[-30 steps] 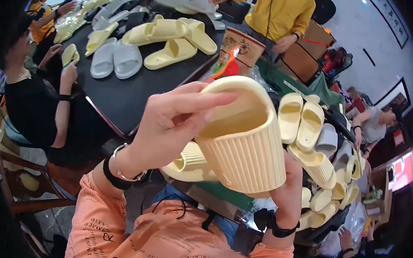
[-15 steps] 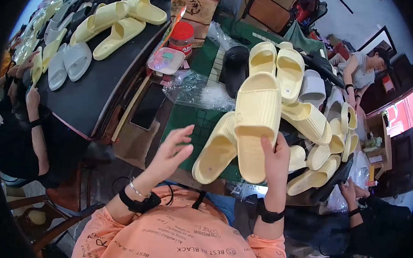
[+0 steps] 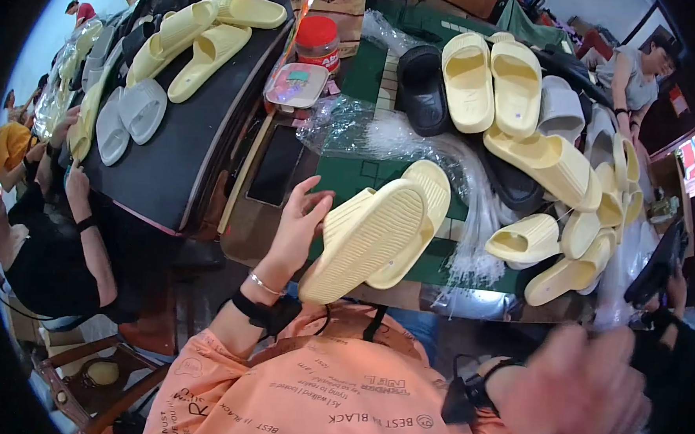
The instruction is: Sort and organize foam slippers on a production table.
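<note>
In my left hand [image 3: 294,224] is a pale yellow slide slipper [image 3: 368,240], gripped at its left edge near the strap. It is tilted so that the ribbed sole faces me. Just behind it, another pale yellow slipper [image 3: 430,221] lies on the green tabletop [image 3: 346,162], partly covered by the held one. My right hand [image 3: 570,394] is away at the lower right, smeared by motion, so its fingers cannot be made out. Loose yellow slippers [image 3: 539,164] lie in a heap on the right part of the table.
A black slipper [image 3: 422,91] and a grey slipper [image 3: 561,106] lie among the heap. Clear plastic wrap [image 3: 399,133] spreads across the table. Left of it are a phone [image 3: 278,166] and a red-lidded jar [image 3: 317,42]. More slippers cover the dark left table [image 3: 182,141]; other people sit on both sides.
The slipper in my right hand has passed to my left hand and turned sole toward me. My right hand has swung to the lower right. The view has shifted a little.
</note>
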{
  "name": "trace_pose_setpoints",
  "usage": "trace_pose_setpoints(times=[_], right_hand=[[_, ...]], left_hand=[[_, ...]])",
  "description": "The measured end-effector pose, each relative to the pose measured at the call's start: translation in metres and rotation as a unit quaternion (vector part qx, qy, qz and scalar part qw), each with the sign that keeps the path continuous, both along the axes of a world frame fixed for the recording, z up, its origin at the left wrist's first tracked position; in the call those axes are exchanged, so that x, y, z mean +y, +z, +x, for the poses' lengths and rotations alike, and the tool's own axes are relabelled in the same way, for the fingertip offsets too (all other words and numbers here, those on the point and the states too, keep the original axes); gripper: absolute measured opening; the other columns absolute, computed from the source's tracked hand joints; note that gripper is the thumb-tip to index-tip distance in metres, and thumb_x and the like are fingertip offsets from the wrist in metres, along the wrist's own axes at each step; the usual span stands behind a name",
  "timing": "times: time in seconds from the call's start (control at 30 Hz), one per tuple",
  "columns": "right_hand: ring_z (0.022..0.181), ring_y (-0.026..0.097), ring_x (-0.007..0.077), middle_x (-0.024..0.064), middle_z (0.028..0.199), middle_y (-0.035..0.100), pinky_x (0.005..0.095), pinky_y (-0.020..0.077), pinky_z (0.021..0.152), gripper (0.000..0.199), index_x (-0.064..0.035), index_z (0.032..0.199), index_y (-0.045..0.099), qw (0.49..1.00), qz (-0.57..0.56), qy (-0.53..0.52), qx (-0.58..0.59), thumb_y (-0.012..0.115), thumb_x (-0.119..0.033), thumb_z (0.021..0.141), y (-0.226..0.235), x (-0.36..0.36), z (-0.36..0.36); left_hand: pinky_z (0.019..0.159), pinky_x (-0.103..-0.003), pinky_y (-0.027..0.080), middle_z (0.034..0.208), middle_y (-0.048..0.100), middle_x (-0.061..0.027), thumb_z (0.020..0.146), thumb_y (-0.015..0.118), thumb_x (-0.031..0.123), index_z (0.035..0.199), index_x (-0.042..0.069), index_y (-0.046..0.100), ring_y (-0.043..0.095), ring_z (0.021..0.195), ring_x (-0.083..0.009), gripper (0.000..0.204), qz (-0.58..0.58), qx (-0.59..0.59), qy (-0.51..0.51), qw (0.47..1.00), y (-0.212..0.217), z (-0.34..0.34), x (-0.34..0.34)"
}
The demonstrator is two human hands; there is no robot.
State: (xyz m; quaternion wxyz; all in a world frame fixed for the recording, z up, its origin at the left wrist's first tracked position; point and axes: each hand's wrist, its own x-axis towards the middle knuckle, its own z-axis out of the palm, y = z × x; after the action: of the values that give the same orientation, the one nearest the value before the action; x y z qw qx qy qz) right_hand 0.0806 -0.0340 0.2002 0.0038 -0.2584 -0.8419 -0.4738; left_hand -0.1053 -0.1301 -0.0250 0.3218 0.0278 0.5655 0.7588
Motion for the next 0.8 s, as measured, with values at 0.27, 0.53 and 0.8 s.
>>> trace_pose_setpoints(times=[0.27, 0.53, 0.8], right_hand=[[0.051, 0.043, 0.0203, 0.0038, 0.054, 0.042, 0.032, 0.0349, 0.048, 0.013, -0.0091, 0.057, 0.047, 0.983, -0.164, -0.02, 0.084, 0.057, -0.012, 0.064, -0.031, 0.009, 0.109], [0.051, 0.045, 0.0195, 0.0042, 0.055, 0.044, 0.0312, 0.0361, 0.048, 0.012, -0.0078, 0.059, 0.048, 0.944, -0.289, 0.005, 0.16, 0.058, -0.012, 0.066, -0.065, 0.029, 0.168], [0.051, 0.046, 0.0186, 0.0046, 0.055, 0.045, 0.0303, 0.0373, 0.048, 0.012, -0.0064, 0.061, 0.049, 0.889, -0.392, 0.011, 0.236, 0.058, -0.012, 0.067, -0.079, 0.042, 0.176]], left_hand=[[0.089, -0.038, 0.036, 0.122, 0.032, -0.0128, 0.066, 0.071, 0.008, 0.129, 0.005, 0.027, 0.04, 0.108, -0.0259, 0.077, -0.168, 0.493, -0.063, 0.851, 0.018, 0.043, 0.007], [0.084, -0.04, 0.038, 0.115, 0.038, -0.0153, 0.066, 0.07, 0.017, 0.124, 0.007, 0.039, 0.042, 0.098, -0.0332, 0.066, -0.314, 0.586, -0.117, 0.738, 0.023, 0.047, 0.0], [0.085, -0.03, 0.041, 0.121, 0.039, -0.0111, 0.066, 0.057, 0.005, 0.129, 0.004, 0.03, 0.046, 0.105, -0.019, 0.069, -0.088, 0.219, -0.132, 0.963, 0.023, 0.029, -0.007]])
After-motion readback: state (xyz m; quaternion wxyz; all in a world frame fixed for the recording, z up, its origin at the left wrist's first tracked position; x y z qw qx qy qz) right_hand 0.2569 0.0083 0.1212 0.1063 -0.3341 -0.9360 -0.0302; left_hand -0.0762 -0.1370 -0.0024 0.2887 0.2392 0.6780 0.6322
